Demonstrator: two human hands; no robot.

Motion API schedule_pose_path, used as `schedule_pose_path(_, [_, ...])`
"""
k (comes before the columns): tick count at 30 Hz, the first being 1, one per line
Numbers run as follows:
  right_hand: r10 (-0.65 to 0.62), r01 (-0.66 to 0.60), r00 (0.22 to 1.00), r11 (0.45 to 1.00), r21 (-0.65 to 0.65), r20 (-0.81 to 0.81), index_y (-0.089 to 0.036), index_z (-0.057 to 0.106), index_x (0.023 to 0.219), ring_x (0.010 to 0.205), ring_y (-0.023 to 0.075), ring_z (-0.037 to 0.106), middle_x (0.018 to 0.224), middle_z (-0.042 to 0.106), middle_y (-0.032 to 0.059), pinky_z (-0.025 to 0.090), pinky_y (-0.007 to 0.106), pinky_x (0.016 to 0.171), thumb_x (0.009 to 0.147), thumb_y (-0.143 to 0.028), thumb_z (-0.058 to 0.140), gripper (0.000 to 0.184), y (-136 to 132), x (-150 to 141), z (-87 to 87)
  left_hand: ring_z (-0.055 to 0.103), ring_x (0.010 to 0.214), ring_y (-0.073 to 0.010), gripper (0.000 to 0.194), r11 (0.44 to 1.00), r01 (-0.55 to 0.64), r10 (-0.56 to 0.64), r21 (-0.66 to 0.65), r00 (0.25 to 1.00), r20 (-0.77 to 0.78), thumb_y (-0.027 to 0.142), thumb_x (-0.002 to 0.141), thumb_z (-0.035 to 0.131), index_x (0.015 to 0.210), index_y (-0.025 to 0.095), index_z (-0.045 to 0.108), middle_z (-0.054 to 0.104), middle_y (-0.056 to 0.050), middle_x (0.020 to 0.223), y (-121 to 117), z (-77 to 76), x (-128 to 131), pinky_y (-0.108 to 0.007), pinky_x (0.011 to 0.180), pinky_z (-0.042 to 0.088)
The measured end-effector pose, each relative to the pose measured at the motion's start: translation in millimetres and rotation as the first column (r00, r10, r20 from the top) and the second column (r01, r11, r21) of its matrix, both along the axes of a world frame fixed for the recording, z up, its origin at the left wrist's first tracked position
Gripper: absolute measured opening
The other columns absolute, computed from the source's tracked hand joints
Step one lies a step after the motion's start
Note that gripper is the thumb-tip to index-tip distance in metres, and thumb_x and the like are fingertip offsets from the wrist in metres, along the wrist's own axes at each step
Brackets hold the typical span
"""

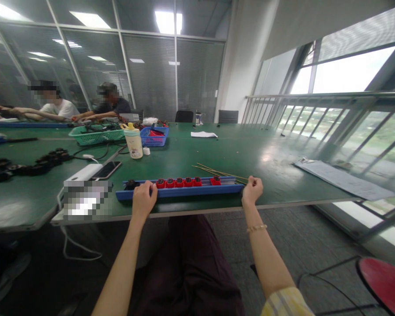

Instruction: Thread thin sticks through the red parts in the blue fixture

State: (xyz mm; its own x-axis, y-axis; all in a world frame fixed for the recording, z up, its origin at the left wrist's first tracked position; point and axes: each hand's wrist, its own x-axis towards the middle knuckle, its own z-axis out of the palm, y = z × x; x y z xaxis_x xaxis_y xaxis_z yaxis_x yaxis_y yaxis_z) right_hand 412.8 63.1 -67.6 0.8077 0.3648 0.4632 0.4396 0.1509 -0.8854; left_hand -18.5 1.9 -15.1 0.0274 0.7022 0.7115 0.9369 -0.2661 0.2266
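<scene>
- Blue plastic tray (179, 192) along the green desk's (283, 186) near edge
- Red connectors (179, 182) lined up inside
- Left hand (144, 198) curled on tray; right hand (252, 189) at its right end, hands apart
- Thin brass rods (219, 172) behind tray

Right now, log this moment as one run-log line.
left hand: on blue tray | right hand: at thin rods | red parts: in tray
</scene>
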Motion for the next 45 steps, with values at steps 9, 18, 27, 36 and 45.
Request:
schedule_pose_path(9, [0.056, -0.049, 0.995, 0.995, -0.083, 0.084, -0.021, 0.056, 0.077, 0.069, 0.0203, 0.051, 0.073, 0.063, 0.0078, 0.038, 0.034, 0.072, 0.088, -0.061, 0.044, 0.044, -3.5, -6.6, 3.3, 0.059, 0.077, -0.0208, 0.022, 1.000, -0.001, 0.001, 0.001, 1.000, -0.003, 0.033, 0.096, 0.036, 0.079, 0.023, 0.046, 0.063, -0.003, 0.077, -1.1, 0.7, 0.6, -0.035, 0.076, 0.038])
schedule_pose_path(18, [0.102, -0.068, 0.984, 0.973, -0.221, 0.146, -0.017, 0.065, 0.079, 0.072, 0.0239, 0.057, 0.078, 0.068, 0.0131, 0.039, 0.035, 0.073, 0.085, -0.048, 0.051, 0.035, -6.8, 31.1, -1.6, 0.058, 0.076, -0.0209, 0.022, 1.000, 0.003, -0.003, -0.004, 1.000, 0.014, 0.034, 0.097, 0.035, 0.080, 0.023, 0.045, 0.061, -0.003, 0.077, -0.5, 0.2, 0.3, -0.035, 0.077, 0.038])
schedule_pose_path(27, [0.128, 0.111, 0.899, 0.858, -0.501, 0.418, -0.016, 0.071, 0.095, 0.093, 0.0291, 0.054, 0.090, 0.065, 0.0176, 0.032, 0.040, 0.084, 0.080, -0.018, 0.050, 0.026, -5.6, 25.9, -8.5, 0.057, 0.076, -0.0208, 0.021, 1.000, 0.012, -0.012, -0.006, 1.000, 0.021, 0.034, 0.097, 0.036, 0.081, 0.024, 0.045, 0.061, -0.002, 0.077, -1.1, 1.1, 0.6, -0.035, 0.077, 0.038])
schedule_pose_path(36, [0.168, 0.121, 0.868, 0.842, -0.527, 0.468, -0.016, 0.074, 0.080, 0.093, 0.0291, 0.050, 0.085, 0.062, 0.0183, 0.030, 0.043, 0.087, 0.077, -0.017, 0.045, 0.029, -5.7, 25.9, -9.5, 0.058, 0.076, -0.0215, 0.020, 1.000, 0.006, -0.006, 0.006, 1.000, 0.012, 0.033, 0.096, 0.036, 0.081, 0.024, 0.045, 0.061, -0.003, 0.077, -1.2, 0.7, 0.0, -0.036, 0.077, 0.038])
schedule_pose_path(45, [0.137, 0.047, 0.917, 0.896, -0.442, 0.374, -0.015, 0.073, 0.091, 0.095, 0.0294, 0.049, 0.095, 0.062, 0.0191, 0.033, 0.042, 0.086, 0.080, -0.016, 0.039, 0.036, -9.0, 19.6, 1.7, 0.059, 0.076, -0.0215, 0.018, 1.000, -0.008, 0.008, 0.004, 1.000, 0.002, 0.033, 0.095, 0.038, 0.082, 0.024, 0.045, 0.061, -0.003, 0.076, 1.5, -1.2, -0.9, -0.036, 0.077, 0.039])
